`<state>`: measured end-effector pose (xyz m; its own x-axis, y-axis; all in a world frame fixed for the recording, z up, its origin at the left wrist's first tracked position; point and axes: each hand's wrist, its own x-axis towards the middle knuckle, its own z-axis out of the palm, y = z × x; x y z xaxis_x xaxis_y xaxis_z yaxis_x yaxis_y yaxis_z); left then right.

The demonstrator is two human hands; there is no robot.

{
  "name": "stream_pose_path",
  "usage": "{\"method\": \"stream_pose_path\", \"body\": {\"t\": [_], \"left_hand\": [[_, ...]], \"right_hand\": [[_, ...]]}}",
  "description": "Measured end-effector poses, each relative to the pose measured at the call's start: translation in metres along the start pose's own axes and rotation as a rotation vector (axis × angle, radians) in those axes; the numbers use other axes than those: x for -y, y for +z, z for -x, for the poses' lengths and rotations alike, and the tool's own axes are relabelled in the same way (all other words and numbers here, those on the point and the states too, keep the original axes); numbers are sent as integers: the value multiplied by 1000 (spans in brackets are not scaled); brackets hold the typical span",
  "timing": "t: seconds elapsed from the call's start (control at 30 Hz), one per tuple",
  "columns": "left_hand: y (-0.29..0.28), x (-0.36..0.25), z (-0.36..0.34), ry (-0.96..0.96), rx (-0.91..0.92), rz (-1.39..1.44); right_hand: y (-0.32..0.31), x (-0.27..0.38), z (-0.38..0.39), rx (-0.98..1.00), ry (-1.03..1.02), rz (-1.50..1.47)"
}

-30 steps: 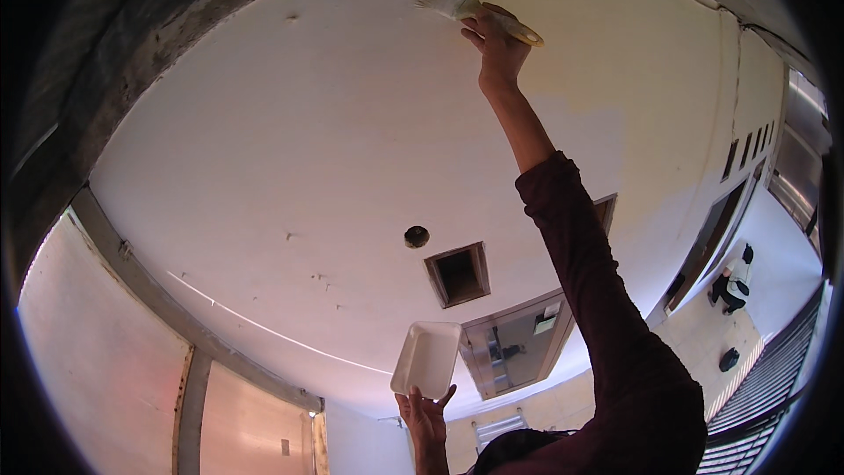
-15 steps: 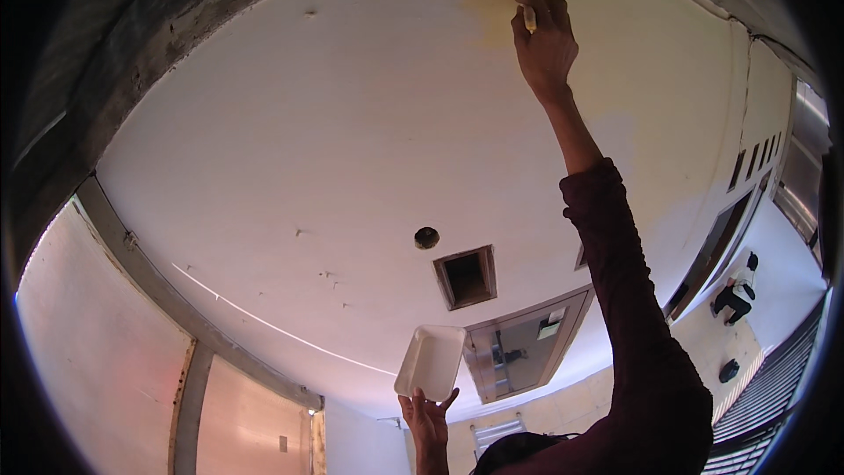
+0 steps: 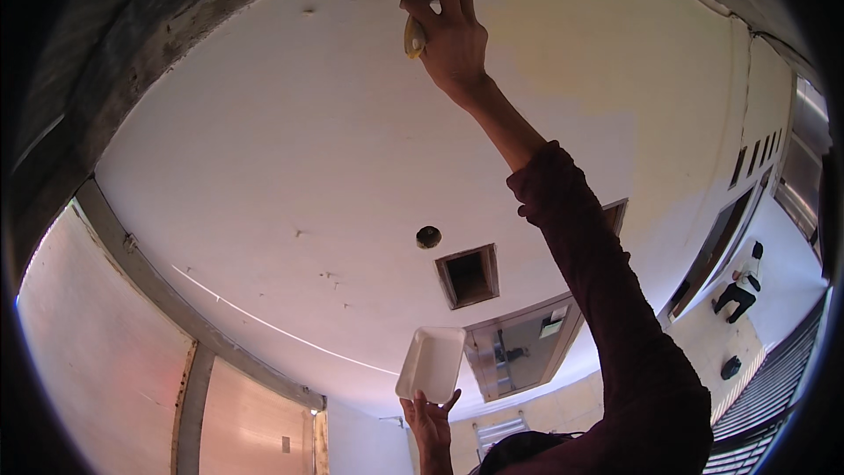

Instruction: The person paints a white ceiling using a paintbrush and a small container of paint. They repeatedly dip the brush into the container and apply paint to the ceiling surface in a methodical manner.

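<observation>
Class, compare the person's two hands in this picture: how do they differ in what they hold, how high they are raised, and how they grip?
The right hand is stretched high, near the ceiling; the left hand is low at the picture's lower edge. The right hand is closed around a yellow-handled brush; the left hand props a white tray on its fingertips. The right arm wears a dark red sleeve; the left forearm is hardly in view. Both are bare and raised overhead.

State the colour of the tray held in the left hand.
White; the tray shows best in the head view, held up by the left hand.

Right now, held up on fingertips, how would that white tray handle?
The white tray looks thin and probably light, since the left hand props it on fingertips alone. Balanced at its lower edge, it could tip easily. It may flex if squeezed.
</observation>
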<state>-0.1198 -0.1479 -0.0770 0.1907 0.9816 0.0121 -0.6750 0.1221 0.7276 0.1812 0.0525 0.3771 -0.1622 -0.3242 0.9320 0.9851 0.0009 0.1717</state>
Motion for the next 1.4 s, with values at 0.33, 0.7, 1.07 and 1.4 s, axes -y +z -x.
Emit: {"method": "stream_pose_path", "body": {"t": [0.33, 0.7, 1.07, 1.4], "left_hand": [[-4, 5, -1, 11, -24, 81], [-3, 3, -1, -15, 3, -6], [3, 0, -2, -22, 28, -13], [0, 2, -3, -31, 26, 59]], "right_hand": [[41, -12, 5, 5, 6, 76], [25, -7, 1, 83, 21, 130], [-36, -83, 2, 59, 750, -726], [-54, -91, -3, 4, 292, 132]]}}
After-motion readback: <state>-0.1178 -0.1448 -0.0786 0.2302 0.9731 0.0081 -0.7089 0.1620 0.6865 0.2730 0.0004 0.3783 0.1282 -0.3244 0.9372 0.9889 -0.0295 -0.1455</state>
